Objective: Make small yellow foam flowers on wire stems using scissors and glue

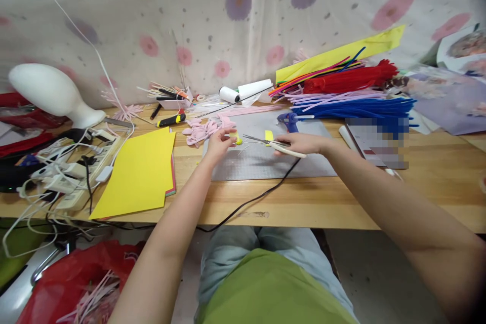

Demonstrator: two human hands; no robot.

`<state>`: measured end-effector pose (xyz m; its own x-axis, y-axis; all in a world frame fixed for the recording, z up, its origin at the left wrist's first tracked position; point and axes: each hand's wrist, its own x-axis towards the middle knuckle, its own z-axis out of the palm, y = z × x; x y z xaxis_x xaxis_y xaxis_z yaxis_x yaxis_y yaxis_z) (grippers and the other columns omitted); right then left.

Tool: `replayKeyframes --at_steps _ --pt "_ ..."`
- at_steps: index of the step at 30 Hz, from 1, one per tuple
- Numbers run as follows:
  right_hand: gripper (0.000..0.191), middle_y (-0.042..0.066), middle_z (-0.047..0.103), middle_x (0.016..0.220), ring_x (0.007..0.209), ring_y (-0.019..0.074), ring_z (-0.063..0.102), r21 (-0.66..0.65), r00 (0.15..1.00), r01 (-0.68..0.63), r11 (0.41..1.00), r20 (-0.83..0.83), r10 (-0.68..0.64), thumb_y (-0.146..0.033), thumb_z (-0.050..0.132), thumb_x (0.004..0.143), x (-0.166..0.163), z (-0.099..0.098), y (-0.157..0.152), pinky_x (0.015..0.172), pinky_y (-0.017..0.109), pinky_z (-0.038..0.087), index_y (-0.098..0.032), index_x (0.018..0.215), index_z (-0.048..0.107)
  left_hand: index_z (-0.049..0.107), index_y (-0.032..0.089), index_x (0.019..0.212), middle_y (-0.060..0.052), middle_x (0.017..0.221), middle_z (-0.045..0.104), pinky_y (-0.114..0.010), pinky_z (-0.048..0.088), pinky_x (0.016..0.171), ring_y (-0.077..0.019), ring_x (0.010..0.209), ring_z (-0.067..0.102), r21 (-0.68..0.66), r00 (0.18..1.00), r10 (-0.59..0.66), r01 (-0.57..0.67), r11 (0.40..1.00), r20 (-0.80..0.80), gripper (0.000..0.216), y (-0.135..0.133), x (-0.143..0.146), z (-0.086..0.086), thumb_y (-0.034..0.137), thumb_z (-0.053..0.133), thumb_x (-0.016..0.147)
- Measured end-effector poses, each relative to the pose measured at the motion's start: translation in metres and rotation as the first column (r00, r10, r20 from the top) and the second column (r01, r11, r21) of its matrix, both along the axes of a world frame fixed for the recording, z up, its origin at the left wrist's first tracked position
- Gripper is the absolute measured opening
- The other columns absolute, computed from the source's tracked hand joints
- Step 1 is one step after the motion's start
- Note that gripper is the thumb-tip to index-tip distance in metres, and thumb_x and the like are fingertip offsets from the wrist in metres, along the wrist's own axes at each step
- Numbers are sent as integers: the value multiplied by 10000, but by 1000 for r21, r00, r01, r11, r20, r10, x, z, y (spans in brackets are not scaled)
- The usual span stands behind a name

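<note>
My right hand [301, 143] grips a pair of scissors [290, 151] with cream-white handles, the blades pointing left over the grey mat [311, 169]. Fingers of my left hand [220, 146] are pinched around a small yellow piece [238, 139], whose exact shape I cannot make out. Thin pale strands [246, 146] show between the two hands. Beyond the scissors lies a small yellow strip [269, 136]. A blue glue gun [289, 122] rests just past my right hand. Next to my left hand is a pile of pink fuzzy loops [199, 131].
Yellow sheets [138, 172] and a cluttered power strip [98, 172] are on the left, by a white foam head [53, 93]. Red pipe cleaners [353, 78] and blue pipe cleaners [357, 109] lie at back right. A black cord [254, 197] crosses the table's front edge.
</note>
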<state>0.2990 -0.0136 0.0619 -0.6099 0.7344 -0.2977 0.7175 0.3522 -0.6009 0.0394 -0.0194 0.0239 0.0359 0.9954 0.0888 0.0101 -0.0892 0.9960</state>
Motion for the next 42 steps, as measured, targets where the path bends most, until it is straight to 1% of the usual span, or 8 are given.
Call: replayKeyframes --at_steps 3,7,10,15,22,27,32,42 --pt "584 35 566 784 720 168 495 -23 998 -57 998 3 57 -696 546 640 -10 0 14 616 265 327 -150 843 593 627 149 872 11 668 625 -238 519 594 -84 614 564 -6 1000 -17 17 1000 -4 334 -4 -7 3 237 723 564" --pt "577 -4 485 627 574 101 430 -164 991 -132 978 -40 127 -708 541 642 -17 4 23 554 253 319 -144 761 561 629 147 895 7 666 627 -249 519 595 -96 627 572 -12 999 -44 43 999 -22 374 -5 -11 4 265 733 556" --pt "577 -13 467 616 550 83 417 -239 992 -108 965 -88 89 -701 591 602 -24 8 27 525 242 335 -148 759 548 632 146 907 -11 702 644 -254 514 588 -105 639 577 -18 995 -78 77 997 -56 394 -4 -11 5 285 742 555" --pt "572 -25 455 590 526 73 414 -314 996 -62 947 -80 39 -665 672 542 -33 10 34 490 232 342 -146 752 557 637 142 923 -22 745 653 -259 520 596 -99 638 574 -28 991 -116 114 993 -62 398 -6 -8 7 282 736 564" --pt "538 -38 439 556 487 57 396 -362 991 -33 932 -129 -15 -633 703 541 -35 6 35 451 219 330 -151 714 540 626 137 947 -32 813 671 -252 527 602 -108 675 609 -53 998 -52 53 997 28 429 -9 -3 4 262 735 551" --pt "543 -42 439 552 474 51 390 -398 990 -23 917 -139 -36 -627 715 526 -34 6 33 437 209 322 -151 717 534 622 141 966 -36 783 675 -238 518 581 -133 698 642 -73 999 -22 25 997 39 442 -7 1 -1 256 732 554" --pt "538 -42 443 544 460 49 388 -373 993 -31 927 -121 -16 -628 705 540 -31 7 33 432 212 308 -148 716 538 612 149 972 -41 834 682 -234 517 562 -139 700 652 -62 999 -1 4 998 41 449 -8 5 -4 253 730 551" --pt "571 -19 481 565 482 65 401 -335 996 -33 942 -89 3 -680 682 512 -30 6 37 460 233 316 -152 689 555 620 150 992 -47 837 687 -243 518 577 -129 689 631 -82 999 -3 7 997 42 468 -9 6 -5 252 725 548"
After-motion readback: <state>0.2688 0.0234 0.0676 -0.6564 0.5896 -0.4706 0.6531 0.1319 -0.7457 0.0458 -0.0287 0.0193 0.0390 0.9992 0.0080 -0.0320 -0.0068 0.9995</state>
